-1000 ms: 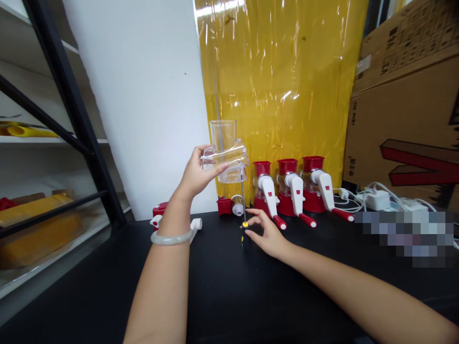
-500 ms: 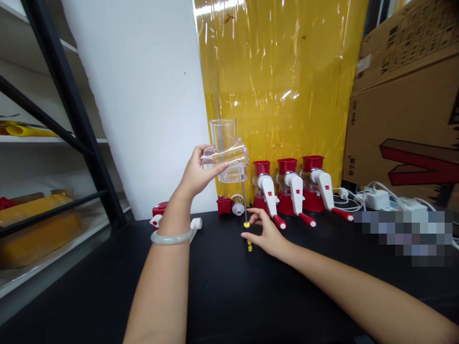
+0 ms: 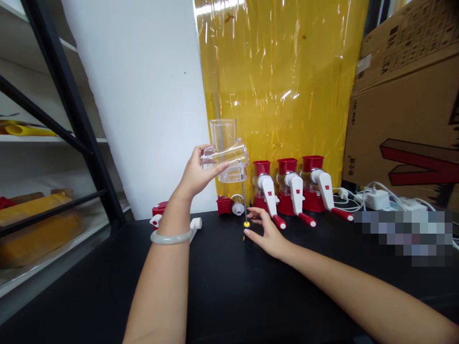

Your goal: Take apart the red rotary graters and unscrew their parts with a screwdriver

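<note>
My left hand is closed around a clear plastic grater housing, holding it raised above the table with its round chute pointing up. Below it, my right hand has thumb and fingers at the yellow-and-black handle of a screwdriver. The thin shaft stands nearly upright, and its tip meets the housing's lower right side. Most of the handle is hidden by the thumb. Behind the shaft lie a grater drum and a red plastic part on the black table.
Several red-and-white rotary graters stand in a row at the back right. White cables and plugs and a cardboard box are farther right. Behind my left arm are a red part and a white crank. Shelving stands left.
My right thumb has shifted slightly upward along the screwdriver handle, and less of the yellow handle end shows. The left hand and housing stay in place.
</note>
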Demonstrator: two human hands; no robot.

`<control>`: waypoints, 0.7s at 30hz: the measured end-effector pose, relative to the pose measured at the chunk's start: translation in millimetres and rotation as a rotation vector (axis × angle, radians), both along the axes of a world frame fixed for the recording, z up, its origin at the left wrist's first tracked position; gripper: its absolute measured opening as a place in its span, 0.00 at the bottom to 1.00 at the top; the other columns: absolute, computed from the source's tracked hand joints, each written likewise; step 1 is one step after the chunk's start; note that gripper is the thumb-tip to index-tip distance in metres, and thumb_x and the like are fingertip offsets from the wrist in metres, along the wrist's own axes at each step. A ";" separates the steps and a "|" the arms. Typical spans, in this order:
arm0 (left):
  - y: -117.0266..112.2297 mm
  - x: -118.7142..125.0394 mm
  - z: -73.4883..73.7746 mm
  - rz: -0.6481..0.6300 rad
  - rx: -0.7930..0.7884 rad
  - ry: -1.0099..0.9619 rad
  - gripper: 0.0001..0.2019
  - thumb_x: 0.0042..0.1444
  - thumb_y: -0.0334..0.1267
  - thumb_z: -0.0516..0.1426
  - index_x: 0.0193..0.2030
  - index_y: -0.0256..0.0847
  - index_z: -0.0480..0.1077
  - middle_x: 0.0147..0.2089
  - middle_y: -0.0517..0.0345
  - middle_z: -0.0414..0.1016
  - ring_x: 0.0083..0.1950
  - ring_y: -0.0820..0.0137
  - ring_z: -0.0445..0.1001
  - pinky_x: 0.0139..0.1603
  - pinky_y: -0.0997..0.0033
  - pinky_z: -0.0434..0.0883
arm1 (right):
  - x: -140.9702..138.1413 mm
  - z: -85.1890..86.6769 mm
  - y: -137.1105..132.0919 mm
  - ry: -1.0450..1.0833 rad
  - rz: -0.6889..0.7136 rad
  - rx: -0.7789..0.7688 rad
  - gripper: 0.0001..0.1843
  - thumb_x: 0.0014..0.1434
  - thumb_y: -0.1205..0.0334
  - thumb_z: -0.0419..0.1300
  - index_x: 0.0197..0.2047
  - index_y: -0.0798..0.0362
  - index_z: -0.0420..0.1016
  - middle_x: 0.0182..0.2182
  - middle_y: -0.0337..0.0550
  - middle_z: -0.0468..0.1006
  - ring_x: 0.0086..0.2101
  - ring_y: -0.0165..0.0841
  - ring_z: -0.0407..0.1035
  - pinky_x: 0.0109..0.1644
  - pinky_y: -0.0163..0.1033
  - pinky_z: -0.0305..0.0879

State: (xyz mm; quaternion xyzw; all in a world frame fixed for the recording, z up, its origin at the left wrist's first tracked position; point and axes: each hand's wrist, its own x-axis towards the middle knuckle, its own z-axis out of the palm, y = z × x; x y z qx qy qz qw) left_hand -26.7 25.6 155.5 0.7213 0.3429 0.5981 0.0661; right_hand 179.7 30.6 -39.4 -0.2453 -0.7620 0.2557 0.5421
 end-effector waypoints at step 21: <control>0.7 -0.1 -0.2 0.000 0.013 -0.005 0.30 0.42 0.46 0.68 0.50 0.43 0.63 0.52 0.50 0.69 0.49 0.61 0.74 0.48 0.56 0.74 | 0.8 1.2 -0.1 -0.017 0.000 0.009 0.33 0.54 0.59 0.65 0.60 0.47 0.55 0.49 0.47 0.67 0.53 0.39 0.64 0.61 0.54 0.60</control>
